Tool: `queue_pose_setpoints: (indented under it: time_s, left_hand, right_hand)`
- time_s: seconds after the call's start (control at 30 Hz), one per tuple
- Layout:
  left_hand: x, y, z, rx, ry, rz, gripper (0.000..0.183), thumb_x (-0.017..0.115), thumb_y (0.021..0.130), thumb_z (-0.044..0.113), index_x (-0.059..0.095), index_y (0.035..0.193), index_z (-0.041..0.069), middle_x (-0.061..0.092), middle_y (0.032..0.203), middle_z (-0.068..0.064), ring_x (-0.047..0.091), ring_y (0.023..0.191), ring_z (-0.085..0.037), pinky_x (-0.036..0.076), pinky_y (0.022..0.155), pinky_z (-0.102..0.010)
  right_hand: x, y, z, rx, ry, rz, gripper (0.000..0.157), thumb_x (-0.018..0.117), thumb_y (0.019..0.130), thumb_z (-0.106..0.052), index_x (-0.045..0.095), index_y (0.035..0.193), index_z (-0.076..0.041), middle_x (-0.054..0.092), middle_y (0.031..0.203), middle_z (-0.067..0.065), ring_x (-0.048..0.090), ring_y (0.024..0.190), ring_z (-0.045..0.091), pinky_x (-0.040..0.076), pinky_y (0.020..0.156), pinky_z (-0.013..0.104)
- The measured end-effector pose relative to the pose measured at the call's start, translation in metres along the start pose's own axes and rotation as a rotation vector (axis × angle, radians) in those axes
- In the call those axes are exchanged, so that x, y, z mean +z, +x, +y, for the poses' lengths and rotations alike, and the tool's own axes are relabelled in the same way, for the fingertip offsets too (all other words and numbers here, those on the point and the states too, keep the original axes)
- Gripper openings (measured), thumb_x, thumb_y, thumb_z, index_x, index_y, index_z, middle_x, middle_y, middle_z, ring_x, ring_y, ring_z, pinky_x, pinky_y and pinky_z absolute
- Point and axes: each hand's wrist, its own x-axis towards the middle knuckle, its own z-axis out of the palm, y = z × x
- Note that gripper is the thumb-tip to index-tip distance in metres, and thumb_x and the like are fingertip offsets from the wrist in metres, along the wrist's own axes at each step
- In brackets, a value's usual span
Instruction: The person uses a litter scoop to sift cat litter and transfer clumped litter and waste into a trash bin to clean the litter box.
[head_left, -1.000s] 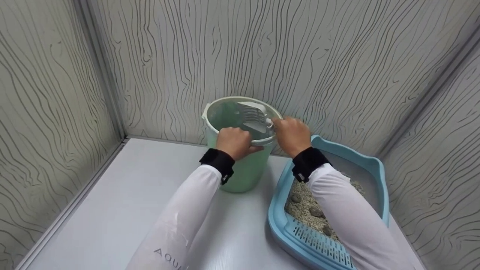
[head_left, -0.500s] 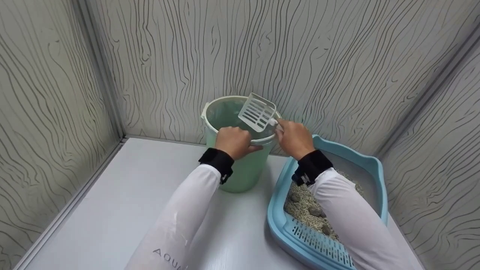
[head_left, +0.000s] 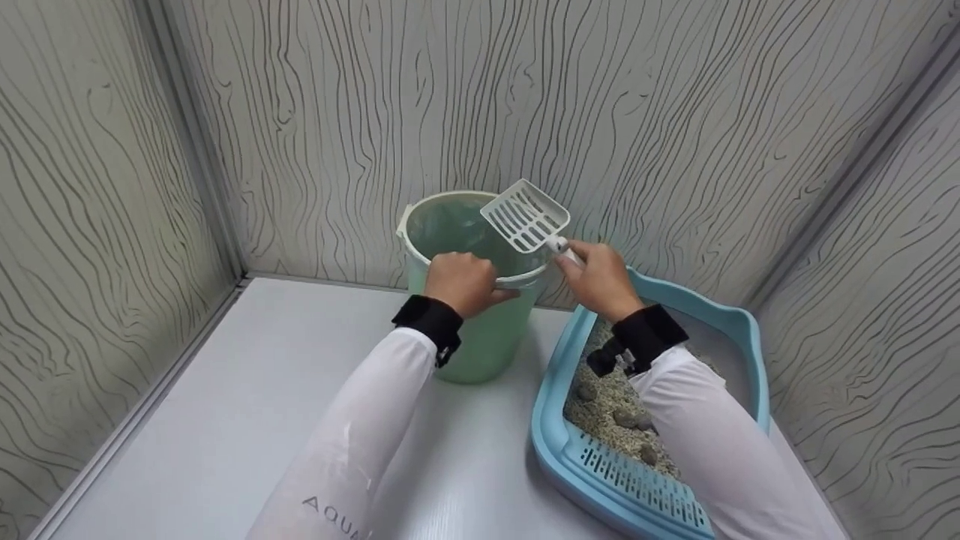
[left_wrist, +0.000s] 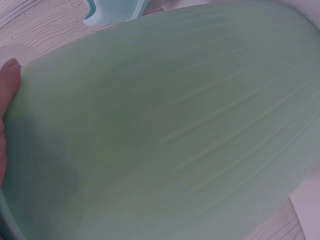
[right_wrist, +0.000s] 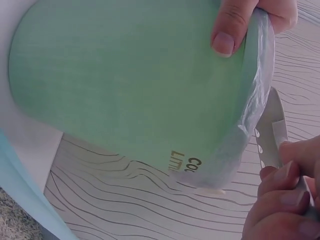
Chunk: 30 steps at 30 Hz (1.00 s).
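A slotted white litter scoop [head_left: 527, 215] is held by its handle in my right hand [head_left: 600, 281], its head tilted above the right side of the bin's mouth. My left hand [head_left: 461, 285] grips the near rim of the green bin [head_left: 487, 337], thumb outside and fingers over the edge. In the right wrist view a thin clear liner [right_wrist: 257, 80] folds over that rim, and the right fingers [right_wrist: 280, 200] curl round the scoop's handle. The bin's wall [left_wrist: 165, 120] fills most of the left wrist view. No clump shows on the scoop.
Right of the bin, a blue litter tray [head_left: 551, 420] holds sandy litter [head_left: 611, 401] with several dark clumps, partly beneath my right forearm. Both stand on a white tabletop [head_left: 300, 360]. Wood-patterned panels [head_left: 337, 135] rise close behind and at both sides.
The scoop has risen out of the bin's mouth and moved slightly right, its slotted face now turned to view. My right hand has drawn back toward the tray. The left hand keeps its hold.
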Motion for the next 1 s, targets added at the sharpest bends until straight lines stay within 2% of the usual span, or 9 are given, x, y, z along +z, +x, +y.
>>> queue_pose_setpoints:
  time_s: [0.1,0.2,0.37,0.5,0.63,1.0]
  left_hand:
    - [0.001,-0.002,0.000,0.002,-0.009,-0.009,0.073,0.061,0.088,0.078,0.031,0.057,0.019,0.030,0.055,0.003,0.034,0.053,-0.017,0.024,0.047,-0.037]
    - [0.001,-0.003,0.001,0.003,-0.014,-0.027,0.073,0.061,0.089,0.078,0.031,0.058,0.019,0.029,0.056,0.003,0.033,0.053,-0.017,0.023,0.047,-0.036]
    - [-0.001,-0.002,0.000,-0.001,-0.039,-0.031,0.073,0.062,0.090,0.077,0.032,0.057,0.019,0.029,0.055,0.003,0.033,0.052,-0.018,0.024,0.048,-0.036]
    - [-0.001,-0.001,-0.001,0.007,-0.058,-0.012,0.073,0.064,0.089,0.075,0.031,0.056,0.019,0.027,0.054,0.003,0.032,0.050,-0.018,0.023,0.048,-0.037]
    - [0.001,-0.002,0.001,0.005,-0.045,-0.009,0.074,0.062,0.089,0.076,0.031,0.056,0.019,0.027,0.054,0.003,0.031,0.051,-0.017,0.023,0.048,-0.037]
    - [-0.004,-0.002,-0.001,0.002,-0.029,-0.041,0.073,0.060,0.090,0.077,0.033,0.057,0.019,0.030,0.055,0.003,0.033,0.053,-0.018,0.024,0.048,-0.036]
  right_hand:
    - [-0.002,-0.007,0.005,-0.006,0.042,0.000,0.033,0.055,0.110,-0.024,0.066,0.137,-0.007,0.055,0.077,0.004,0.043,0.055,0.010,0.038,0.057,0.026]
    - [-0.008,-0.016,0.010,0.004,0.077,-0.011,0.031,0.055,0.110,-0.025,0.067,0.133,-0.008,0.047,0.070,0.000,0.039,0.053,0.008,0.036,0.054,0.026]
    - [-0.022,-0.032,0.019,0.009,0.131,0.005,0.034,0.055,0.110,-0.024,0.066,0.136,-0.006,0.046,0.068,-0.001,0.034,0.048,0.005,0.033,0.048,0.025]
    - [-0.029,-0.049,0.029,0.003,0.155,0.023,0.030,0.055,0.110,-0.023,0.068,0.131,-0.006,0.045,0.065,-0.001,0.033,0.048,0.005,0.032,0.049,0.024]
    - [-0.035,-0.069,0.041,-0.001,0.141,0.040,0.025,0.055,0.110,-0.025,0.071,0.121,-0.009,0.042,0.065,-0.001,0.030,0.048,0.005,0.030,0.050,0.026]
    - [-0.053,-0.121,0.073,0.084,0.087,0.089,0.022,0.062,0.107,-0.028,0.074,0.108,-0.009,0.046,0.063,-0.006,0.035,0.047,0.002,0.033,0.043,0.026]
